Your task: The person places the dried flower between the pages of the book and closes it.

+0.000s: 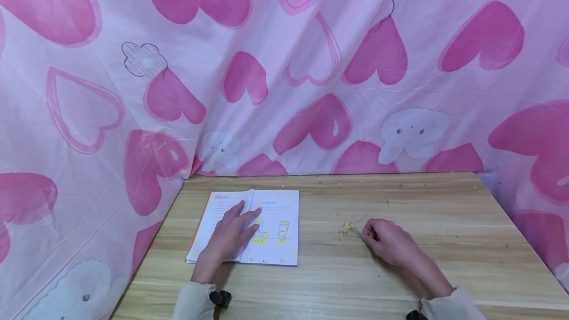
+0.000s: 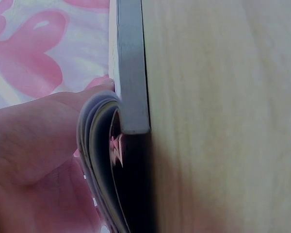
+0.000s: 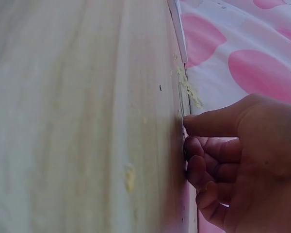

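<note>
An open book (image 1: 286, 251) with printed text and yellow cartoon figures lies at the left of the table. My left hand (image 1: 227, 236) rests on it with fingers spread across both pages. In the left wrist view, curved pages (image 2: 87, 131) show beside that hand (image 2: 43, 150). To the right of the book lies a small sprig of dried yellow flowers (image 1: 346, 230) with thin stems. My right hand (image 1: 391, 243) pinches the stem end between thumb and finger, low over the tabletop. In the right wrist view the flower head (image 3: 190, 90) sits beyond the thumb, the other fingers curled.
The wood-grain table (image 1: 320, 285) carries scattered yellow and dark plant crumbs, mostly toward its back and right. A pink heart-patterned cloth (image 1: 302, 127) hangs behind and along both sides of the table.
</note>
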`<state>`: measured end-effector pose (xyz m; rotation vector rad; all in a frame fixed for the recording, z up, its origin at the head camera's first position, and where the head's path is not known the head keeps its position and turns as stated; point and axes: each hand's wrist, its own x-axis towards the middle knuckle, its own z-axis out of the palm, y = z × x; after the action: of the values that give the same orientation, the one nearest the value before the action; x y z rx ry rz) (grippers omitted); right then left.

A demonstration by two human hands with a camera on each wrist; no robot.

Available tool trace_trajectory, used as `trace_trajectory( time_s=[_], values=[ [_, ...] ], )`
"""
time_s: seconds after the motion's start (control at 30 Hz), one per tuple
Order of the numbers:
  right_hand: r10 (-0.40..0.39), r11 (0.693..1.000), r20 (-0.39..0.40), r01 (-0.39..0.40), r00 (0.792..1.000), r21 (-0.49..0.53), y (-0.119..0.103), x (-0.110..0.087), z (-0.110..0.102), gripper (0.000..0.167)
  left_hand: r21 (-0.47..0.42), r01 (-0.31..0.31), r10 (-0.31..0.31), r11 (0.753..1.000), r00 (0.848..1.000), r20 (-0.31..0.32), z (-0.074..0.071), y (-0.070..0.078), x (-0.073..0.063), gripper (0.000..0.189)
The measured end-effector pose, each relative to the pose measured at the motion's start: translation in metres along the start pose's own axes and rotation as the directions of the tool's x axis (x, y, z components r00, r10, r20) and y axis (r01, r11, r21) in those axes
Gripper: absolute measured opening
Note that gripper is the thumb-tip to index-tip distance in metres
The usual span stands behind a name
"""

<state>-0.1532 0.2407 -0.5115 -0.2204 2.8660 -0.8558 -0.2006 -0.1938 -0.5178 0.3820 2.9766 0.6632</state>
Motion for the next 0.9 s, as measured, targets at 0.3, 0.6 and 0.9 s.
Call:
trace_trajectory(
  time_s=[0.3, 0.6, 0.9],
  values=[
    [-0.033, 0.999, -0.043, 0.035, 0.999, 0.036, -0.002, 0.004, 0.002, 0.008, 0.001, 0.017, -0.017, 1.000, 1.000, 0.010, 0.000, -0.001, 0.000, 0.053],
    [-0.046, 0.990, -0.013, 0.047, 0.999, 0.132, -0.014, 0.015, 0.009, 0.005, 0.019, -0.004, 0.004, 1.000, 1.000, -0.012, 0.002, -0.002, -0.001, 0.051],
    [-0.068, 0.981, -0.011, 0.069, 0.998, 0.179, -0.033, 0.026, 0.022, 0.005, 0.040, -0.024, 0.025, 0.999, 0.999, -0.022, 0.003, -0.002, 0.000, 0.050]
  ],
)
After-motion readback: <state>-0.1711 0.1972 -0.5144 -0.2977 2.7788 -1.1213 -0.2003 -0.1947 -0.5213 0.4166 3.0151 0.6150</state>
